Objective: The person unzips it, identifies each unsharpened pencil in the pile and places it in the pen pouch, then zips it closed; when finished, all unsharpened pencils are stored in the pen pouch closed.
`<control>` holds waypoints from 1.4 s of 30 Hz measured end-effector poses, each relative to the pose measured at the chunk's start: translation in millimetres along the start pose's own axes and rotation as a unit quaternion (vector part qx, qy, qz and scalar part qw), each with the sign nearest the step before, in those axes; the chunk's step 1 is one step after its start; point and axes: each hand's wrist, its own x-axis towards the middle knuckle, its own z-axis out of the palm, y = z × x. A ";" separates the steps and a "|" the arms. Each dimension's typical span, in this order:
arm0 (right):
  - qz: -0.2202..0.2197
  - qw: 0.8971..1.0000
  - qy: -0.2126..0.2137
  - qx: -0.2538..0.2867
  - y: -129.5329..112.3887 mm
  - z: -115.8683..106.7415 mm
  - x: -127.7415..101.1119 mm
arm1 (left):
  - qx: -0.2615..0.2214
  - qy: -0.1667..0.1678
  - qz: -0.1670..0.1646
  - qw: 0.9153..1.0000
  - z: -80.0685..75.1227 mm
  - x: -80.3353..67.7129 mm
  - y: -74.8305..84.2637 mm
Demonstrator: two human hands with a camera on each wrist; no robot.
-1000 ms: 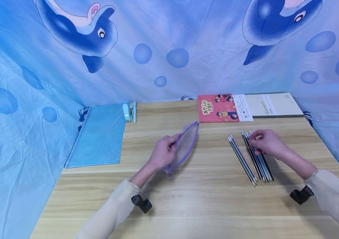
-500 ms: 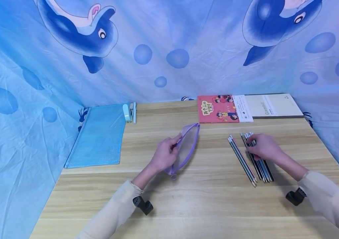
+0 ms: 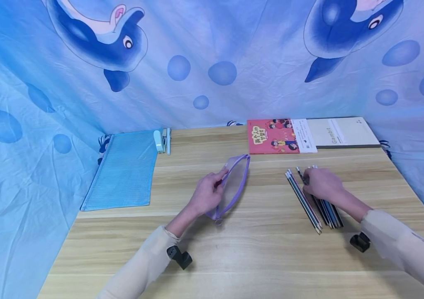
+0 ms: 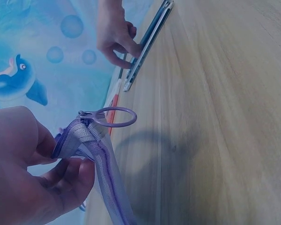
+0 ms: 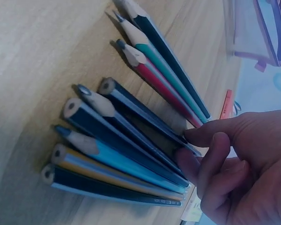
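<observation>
Left hand (image 3: 206,194) pinching purple mesh zip pouch (image 3: 234,182) at rim, holding it raised off wooden table (image 3: 234,249). Right hand (image 3: 320,185) curling fingers around dark pencil (image 3: 301,175), lifting end from pencil row (image 3: 327,209) lying mid-right on table.

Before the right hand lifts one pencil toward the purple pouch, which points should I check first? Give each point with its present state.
1. Left hand grips the purple mesh pouch: ok.
2. Pouch mouth wide open: cannot tell.
3. Right hand pinches a single pencil, not several: ok.
4. Other pencils lie flat on the wooden table: ok.
5. Way between pencils and pouch free of things: ok.
</observation>
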 end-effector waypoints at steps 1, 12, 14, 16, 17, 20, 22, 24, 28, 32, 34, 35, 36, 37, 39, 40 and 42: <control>0.001 1.000 -0.002 -0.004 -0.1 -0.1 0.9 | 0.000 -0.003 -0.003 1.000 -0.1 0.2 -0.2; 0.021 0.999 -0.014 0.039 -6.8 -8.9 2.2 | 0.003 -0.010 -0.007 1.000 -2.2 2.6 -0.2; 0.018 0.998 -0.010 0.065 -8.5 -15.4 1.4 | -0.001 -0.011 -0.008 1.000 -2.0 3.1 0.0; 0.018 0.995 -0.003 0.097 -11.4 -21.3 0.6 | -0.006 -0.009 -0.007 1.000 -0.9 2.3 -0.3; 0.018 0.993 0.001 0.116 -13.4 -23.5 0.3 | -0.008 -0.007 -0.006 1.000 -0.3 1.7 -0.6; 0.025 0.983 0.003 0.183 -20.8 -27.1 0.2 | -0.009 -0.001 0.002 1.000 0.7 0.1 -1.1; 0.032 0.971 -0.005 0.239 -26.3 -27.5 0.8 | -0.004 0.003 0.010 1.000 0.7 0.2 -0.8; 0.040 0.954 -0.015 0.297 -32.6 -27.3 1.4 | 0.002 0.004 0.016 1.000 0.6 1.5 -0.2; 0.046 0.918 -0.028 0.393 -46.6 -25.2 2.7 | 0.006 0.002 0.015 1.000 0.5 3.2 1.4; 0.044 0.893 -0.022 0.447 -63.6 -24.1 6.7 | 0.002 0.003 0.013 1.000 0.2 2.7 1.6; 0.037 0.882 -0.015 0.469 -70.9 -22.6 9.6 | 0.001 0.005 0.013 1.000 0.2 2.5 1.6; 0.035 0.877 -0.010 0.480 -74.6 -21.2 10.9 | 0.002 0.005 0.013 1.000 0.4 2.6 1.4; 0.033 0.871 -0.006 0.490 -77.9 -19.5 12.4 | 0.001 0.004 0.011 1.000 0.5 2.6 1.6; 0.030 0.865 -0.001 0.501 -81.5 -17.2 13.6 | 0.002 0.003 0.010 1.000 0.7 2.5 1.6; 0.028 0.855 0.007 0.518 -88.7 -12.2 15.5 | 0.001 -0.001 0.007 1.000 1.5 2.4 1.2; 0.027 0.851 0.011 0.524 -92.4 -9.5 16.3 | 0.002 -0.003 0.006 1.000 1.7 2.3 1.2; 0.026 0.843 0.015 0.537 -100.3 -4.4 17.7 | 0.003 -0.005 0.005 1.000 2.1 2.0 1.0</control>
